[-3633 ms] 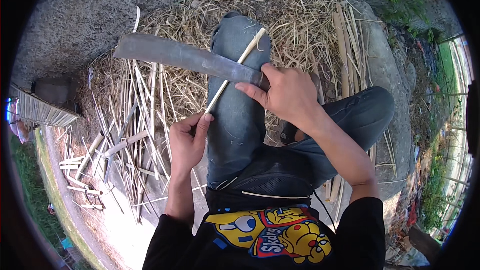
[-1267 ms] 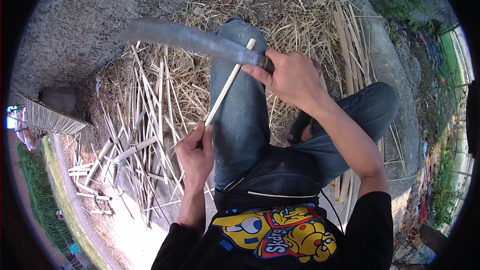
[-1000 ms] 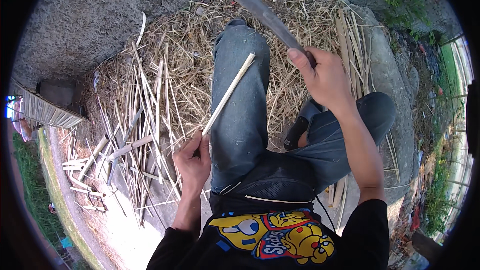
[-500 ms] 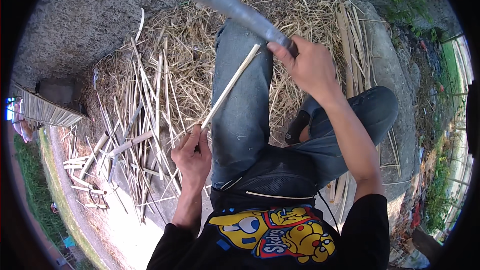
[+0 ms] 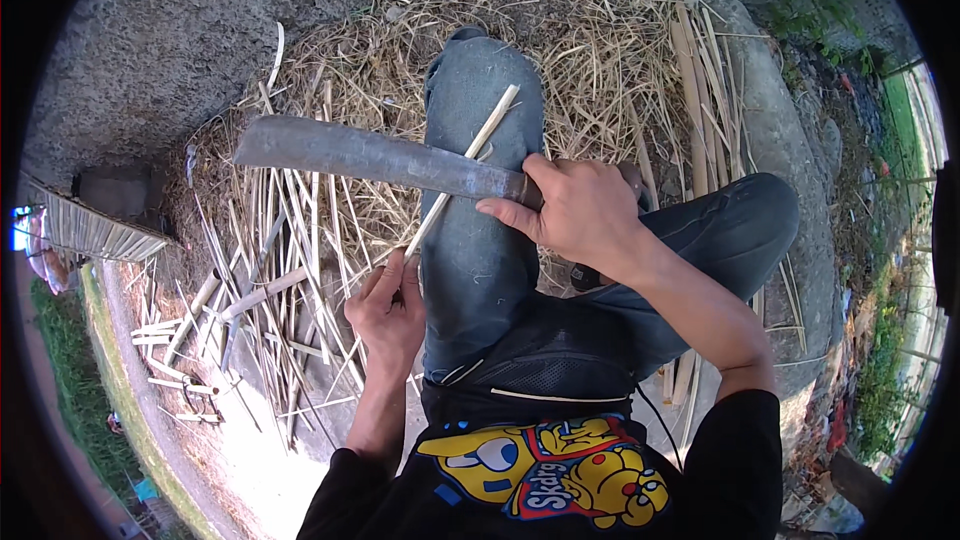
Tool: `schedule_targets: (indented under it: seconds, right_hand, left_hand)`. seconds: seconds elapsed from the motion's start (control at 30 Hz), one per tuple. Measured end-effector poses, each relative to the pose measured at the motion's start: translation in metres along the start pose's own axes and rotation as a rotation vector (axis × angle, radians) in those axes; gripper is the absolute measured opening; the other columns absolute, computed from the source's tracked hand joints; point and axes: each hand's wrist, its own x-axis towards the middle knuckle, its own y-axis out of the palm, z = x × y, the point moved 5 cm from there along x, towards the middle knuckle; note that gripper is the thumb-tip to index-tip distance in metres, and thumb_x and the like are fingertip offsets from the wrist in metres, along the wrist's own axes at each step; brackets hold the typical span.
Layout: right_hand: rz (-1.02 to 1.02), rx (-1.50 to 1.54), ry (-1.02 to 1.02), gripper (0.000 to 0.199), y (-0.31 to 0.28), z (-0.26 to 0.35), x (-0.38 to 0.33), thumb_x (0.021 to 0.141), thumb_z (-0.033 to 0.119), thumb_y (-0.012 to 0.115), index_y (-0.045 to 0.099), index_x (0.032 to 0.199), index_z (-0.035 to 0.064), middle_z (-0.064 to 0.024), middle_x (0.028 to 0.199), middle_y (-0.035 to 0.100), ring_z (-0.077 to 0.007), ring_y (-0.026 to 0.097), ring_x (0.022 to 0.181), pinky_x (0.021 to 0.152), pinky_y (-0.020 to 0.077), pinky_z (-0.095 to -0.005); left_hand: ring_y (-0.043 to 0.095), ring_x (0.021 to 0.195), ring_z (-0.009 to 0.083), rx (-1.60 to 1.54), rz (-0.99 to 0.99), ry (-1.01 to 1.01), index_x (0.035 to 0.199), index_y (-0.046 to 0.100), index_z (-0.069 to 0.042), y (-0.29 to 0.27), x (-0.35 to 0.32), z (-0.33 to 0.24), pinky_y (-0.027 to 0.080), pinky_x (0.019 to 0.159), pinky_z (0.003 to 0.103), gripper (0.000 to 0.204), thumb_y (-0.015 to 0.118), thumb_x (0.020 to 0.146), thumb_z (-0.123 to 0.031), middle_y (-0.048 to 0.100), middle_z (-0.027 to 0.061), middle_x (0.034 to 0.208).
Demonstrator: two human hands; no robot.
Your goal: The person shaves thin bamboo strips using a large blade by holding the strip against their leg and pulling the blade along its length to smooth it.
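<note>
My right hand is wrapped round the handle of a machete, whose broad grey blade points left. The blade lies across a pale split bamboo strip over my left thigh, and a small shaving curls up beside it. Between thumb and fingers, my left hand pinches the strip's lower end next to the thigh. From there the strip slants up and right across my jeans. Part of the machete's handle is hidden by my right fingers.
Many bamboo strips lie heaped at my left. More long strips lie at the right along a stone ledge. Shavings cover the ground before me, below a rough grey wall. My right leg is folded on the right.
The machete has come down from above the knee onto the bamboo strip, its blade turning nearly level. My right hand moved lower with it; my left hand has hardly moved.
</note>
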Motion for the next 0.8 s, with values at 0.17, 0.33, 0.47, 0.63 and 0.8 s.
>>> schedule_targets:
  seconds: [0.17, 0.33, 0.47, 0.63, 0.8]
  right_hand:
    - [-0.228, -0.121, 0.026, 0.075, -0.029, -0.041, 0.029, 0.093, 0.074, 0.051, 0.062, 0.074, 0.0024, -0.0139, 0.051, 0.059, -0.0332, 0.066, 0.050, 0.049, 0.0520, -0.0459]
    - [-0.347, 0.057, 0.436, 0.073, -0.085, -0.133, 0.050, 0.100, 0.064, 0.051, 0.063, 0.068, -0.0002, -0.0099, 0.048, 0.051, -0.0257, 0.053, 0.045, 0.046, 0.0387, -0.0391]
    - [-0.208, 0.294, 0.187, 0.068, -0.062, -0.048, 0.006, 0.095, 0.063, 0.061, 0.064, 0.070, -0.0006, -0.0107, 0.047, 0.050, -0.0255, 0.054, 0.044, 0.046, 0.0407, -0.0382]
    - [0.029, 0.009, 0.011, 0.065, 0.001, 0.003, -0.010, 0.090, 0.066, 0.063, 0.062, 0.080, 0.0014, -0.0146, 0.049, 0.054, -0.0373, 0.064, 0.050, 0.048, 0.0500, -0.0444]
    - [-0.072, -0.044, 0.048, 0.070, -0.015, -0.021, 0.003, 0.090, 0.071, 0.058, 0.062, 0.078, 0.0022, -0.0148, 0.052, 0.059, -0.0366, 0.066, 0.052, 0.049, 0.0526, -0.0455]
  left_hand:
    - [0.054, 0.048, 0.0099, 0.049, -0.009, 0.036, 0.102, 0.076, 0.006, -0.010, -0.005, -0.004, 0.036, 0.044, 0.028, 0.017, 0.077, 0.088, -0.001, 0.063, 0.0124, 0.063]
    - [0.051, 0.045, 0.0116, 0.026, -0.076, 0.024, 0.104, 0.076, 0.001, -0.014, -0.030, 0.026, 0.038, 0.044, 0.029, 0.018, 0.077, 0.085, 0.002, 0.060, 0.0105, 0.060]
    - [0.050, 0.045, 0.0120, 0.019, -0.099, 0.032, 0.105, 0.077, 0.000, -0.008, -0.019, 0.015, 0.038, 0.044, 0.027, 0.022, 0.078, 0.083, 0.003, 0.060, 0.0095, 0.060]
    - [0.062, 0.052, 0.0140, 0.087, -0.023, 0.086, 0.104, 0.077, 0.002, 0.001, 0.012, -0.012, 0.045, 0.048, 0.028, 0.019, 0.075, 0.086, 0.004, 0.065, 0.0111, 0.064]
    - [0.069, 0.059, 0.0204, 0.140, -0.052, 0.183, 0.104, 0.077, -0.001, 0.007, 0.008, -0.004, 0.048, 0.050, 0.030, 0.020, 0.077, 0.084, 0.001, 0.072, 0.0138, 0.075]
